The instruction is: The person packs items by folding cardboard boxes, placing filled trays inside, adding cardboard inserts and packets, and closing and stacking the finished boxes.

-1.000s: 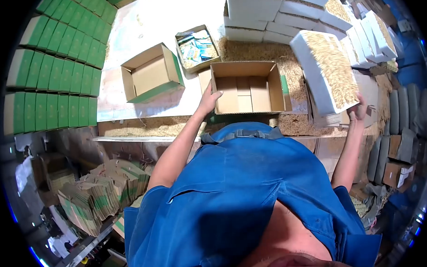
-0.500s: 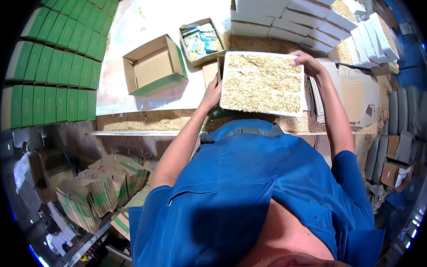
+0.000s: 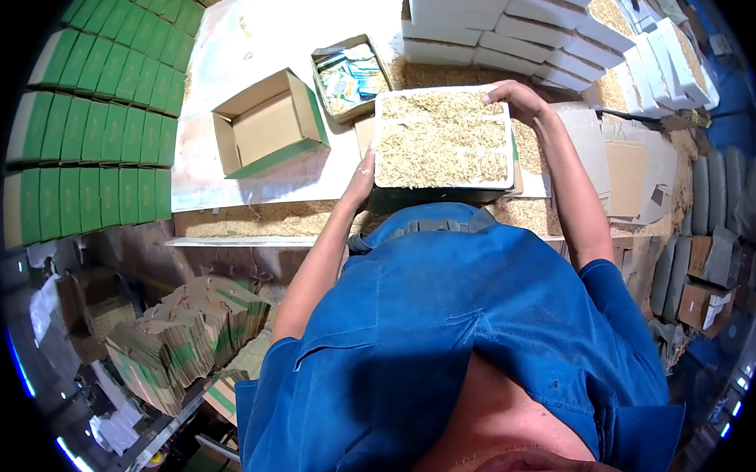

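A white tray (image 3: 444, 140), filled with straw-coloured flakes, lies level in front of my body. My right hand (image 3: 516, 100) is closed on its far right corner, thumb over the rim. Beneath the tray, parts of a green and brown cardboard box (image 3: 427, 199) show; the tray covers most of it. At the left side my left hand (image 3: 361, 180) is closed around the box's side, its fingertips partly hidden. Just beyond the tray stands a small open box of blue and white packets (image 3: 352, 77). To the left is an open green-sided cardboard box (image 3: 266, 123).
Rows of green boxes (image 3: 99, 129) stand stacked at left. White trays (image 3: 504, 32) are piled at the back right. Flattened cardboard (image 3: 630, 169) lies at right. Folded cartons (image 3: 182, 334) sit below the table's front edge (image 3: 245, 241). Loose flakes are scattered on the table.
The tray has moved a little left and now lies level over the cardboard box. My right hand has moved left with it; my left hand has shifted slightly left and nearer to me.
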A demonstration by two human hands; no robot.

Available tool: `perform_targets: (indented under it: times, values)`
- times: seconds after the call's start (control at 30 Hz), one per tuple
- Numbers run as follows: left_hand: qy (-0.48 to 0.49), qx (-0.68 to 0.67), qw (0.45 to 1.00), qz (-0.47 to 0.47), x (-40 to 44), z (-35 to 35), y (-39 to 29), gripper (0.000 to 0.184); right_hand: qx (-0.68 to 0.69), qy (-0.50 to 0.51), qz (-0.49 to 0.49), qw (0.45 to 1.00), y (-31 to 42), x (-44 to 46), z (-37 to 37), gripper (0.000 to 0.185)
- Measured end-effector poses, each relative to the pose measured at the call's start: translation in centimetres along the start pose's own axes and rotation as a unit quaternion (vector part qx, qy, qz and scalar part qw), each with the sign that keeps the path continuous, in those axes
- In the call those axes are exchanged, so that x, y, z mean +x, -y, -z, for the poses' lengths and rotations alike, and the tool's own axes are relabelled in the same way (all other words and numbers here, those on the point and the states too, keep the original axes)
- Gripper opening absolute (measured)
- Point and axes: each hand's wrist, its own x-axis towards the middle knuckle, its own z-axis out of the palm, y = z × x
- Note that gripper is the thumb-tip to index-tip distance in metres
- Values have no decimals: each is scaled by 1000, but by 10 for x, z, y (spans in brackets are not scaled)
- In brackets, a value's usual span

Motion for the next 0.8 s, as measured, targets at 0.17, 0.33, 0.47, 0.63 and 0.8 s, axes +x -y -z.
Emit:
perform_targets:
  times: [0.17,0.33,0.47,0.63,0.8]
  values:
    - [26,16,998,-46,-14,-9,-27,65,70,-165,26,983,-28,9,-33,32]
    - [52,57,996,34,-7,-2,-33,53,-73,-289,221,929,-62,16,-54,23]
    - [5,70,996,51,-10,-8,-39,47,-282,-340,304,844,-68,2,-61,29]
    - [-22,-8,999,46,-16,-16,-36,34,-575,-248,142,767,-46,-5,-85,25]
    - [-22,61,998,13,-11,-23,-40,46,-514,-287,245,770,-23,-27,-70,23]
